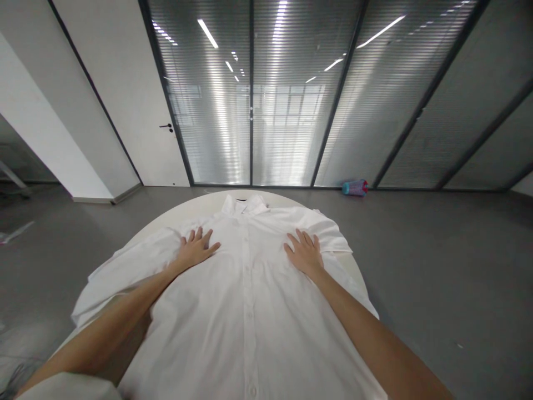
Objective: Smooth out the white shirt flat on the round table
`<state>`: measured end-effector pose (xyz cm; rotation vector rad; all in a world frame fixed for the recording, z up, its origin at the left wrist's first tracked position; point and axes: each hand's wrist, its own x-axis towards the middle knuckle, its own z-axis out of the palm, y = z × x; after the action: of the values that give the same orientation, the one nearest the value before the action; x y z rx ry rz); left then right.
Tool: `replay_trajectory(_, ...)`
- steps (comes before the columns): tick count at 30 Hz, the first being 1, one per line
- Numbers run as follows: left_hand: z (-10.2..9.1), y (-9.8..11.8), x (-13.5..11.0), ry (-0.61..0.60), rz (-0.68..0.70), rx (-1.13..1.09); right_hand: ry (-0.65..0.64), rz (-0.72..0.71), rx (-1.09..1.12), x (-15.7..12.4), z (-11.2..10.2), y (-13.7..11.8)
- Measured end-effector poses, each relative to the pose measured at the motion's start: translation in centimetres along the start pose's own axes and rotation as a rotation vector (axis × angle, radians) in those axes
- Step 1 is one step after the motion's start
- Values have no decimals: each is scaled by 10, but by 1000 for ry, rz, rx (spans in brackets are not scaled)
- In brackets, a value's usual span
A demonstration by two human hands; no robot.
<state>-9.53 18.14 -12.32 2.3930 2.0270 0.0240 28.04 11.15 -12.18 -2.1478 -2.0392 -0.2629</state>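
Note:
A white button-up shirt [225, 311] lies front side up on a round pale table [166, 215], its collar at the far edge and its button strip running down the middle toward me. My left hand [195, 249] rests flat on the left chest near the sleeve, fingers spread. On the right chest, my right hand [305, 253] also lies flat with its fingers apart. Both sleeves stretch out sideways; the left one reaches over the table's left side. The fabric shows soft wrinkles, and the lower hem is out of view.
Beyond the table stands a glass partition with blinds [283, 128], beside a white door [137, 83] with a dark handle. A blue and red basket-like object [355, 188] lies on the grey floor [437, 266] by the partition. A white pillar [70, 111] rises at left.

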Motion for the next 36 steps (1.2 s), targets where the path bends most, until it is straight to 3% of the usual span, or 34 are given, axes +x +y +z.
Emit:
replay_trajectory(6, 5, -16, 20, 18, 38, 25, -58, 29, 4, 12, 1, -16)
replay_trajectory(14, -7, -58, 81, -1, 63, 4, -66, 62, 49, 66, 11, -60)
replay_trajectory(18, -13, -62, 89, 50, 73, 17, -50, 60, 69, 84, 15, -68)
replay_trajectory(24, -27, -41, 65, 205, 80, 29, -74, 65, 70, 86, 18, -67)
replay_trajectory(28, -32, -21, 34, 211, 107, 26, -23, 55, 99, 84, 20, -66)
replay_trajectory(33, -17, -5, -15, 209, 186, -5, -35, 11, 214, 81, 11, -60)
replay_trajectory(36, -4, -4, -32, 201, 191, -8, -62, -51, 235, 63, 1, -56)
